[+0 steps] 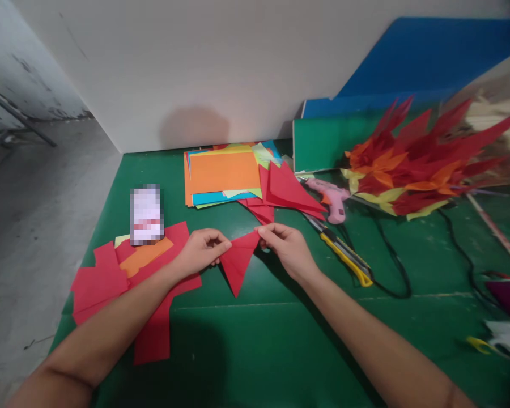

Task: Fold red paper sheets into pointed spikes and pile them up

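A folded red paper triangle (238, 262) hangs point-down just above the green table (280, 345). My left hand (202, 252) pinches its left corner and my right hand (284, 246) pinches its right corner, so both are closed on it. Behind it lies a pile of finished red folded triangles (287, 190). A stack of coloured paper sheets (225, 173), orange on top, sits further back. Red and orange paper scraps (119, 277) lie under and beside my left forearm.
A pink glue gun (331, 198) with a black cord (393, 266) and a yellow utility knife (344, 252) lie to the right. A spiky red-orange paper flower piece (420, 161) sits at back right. A phone (147, 215) rests at left. Green and blue boards (323, 141) lean behind.
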`<state>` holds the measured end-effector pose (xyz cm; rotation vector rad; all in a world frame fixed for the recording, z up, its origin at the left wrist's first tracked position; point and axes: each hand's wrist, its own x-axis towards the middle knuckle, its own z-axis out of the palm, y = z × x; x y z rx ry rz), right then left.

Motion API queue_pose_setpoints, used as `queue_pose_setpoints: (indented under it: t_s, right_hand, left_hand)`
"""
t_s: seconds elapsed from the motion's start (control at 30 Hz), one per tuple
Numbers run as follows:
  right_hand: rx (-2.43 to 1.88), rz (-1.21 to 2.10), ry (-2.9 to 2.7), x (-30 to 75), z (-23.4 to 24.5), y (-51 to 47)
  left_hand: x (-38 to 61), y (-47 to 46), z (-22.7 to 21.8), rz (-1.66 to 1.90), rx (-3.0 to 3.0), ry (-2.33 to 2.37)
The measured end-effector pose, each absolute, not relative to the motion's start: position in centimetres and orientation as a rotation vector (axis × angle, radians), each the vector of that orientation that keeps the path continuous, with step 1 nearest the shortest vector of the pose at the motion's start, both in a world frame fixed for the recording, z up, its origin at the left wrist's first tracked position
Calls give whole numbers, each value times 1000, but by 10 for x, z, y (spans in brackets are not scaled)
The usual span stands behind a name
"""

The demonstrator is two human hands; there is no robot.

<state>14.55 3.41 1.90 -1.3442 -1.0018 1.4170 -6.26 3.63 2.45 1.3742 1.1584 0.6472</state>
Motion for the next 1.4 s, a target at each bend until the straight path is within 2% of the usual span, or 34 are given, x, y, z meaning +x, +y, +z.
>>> queue_pose_setpoints:
  t_s: [0.67,0.97,1.2,1.4]
  right_hand:
    - [-1306,1493,-1103,147,23,32]
    - [-1252,1583,-941,150,20,35]
    - [-1200,1377,-1230,146,16,29]
    - [-1256,1126,-1740,141,12,23]
  left_hand:
    - [-62,37,24,644,1413,1135]
    - [-63,37,26,643,1603,1131]
    - [-63,36,22,736,1976,1051]
    - [-63,33,12,824,1949,1246]
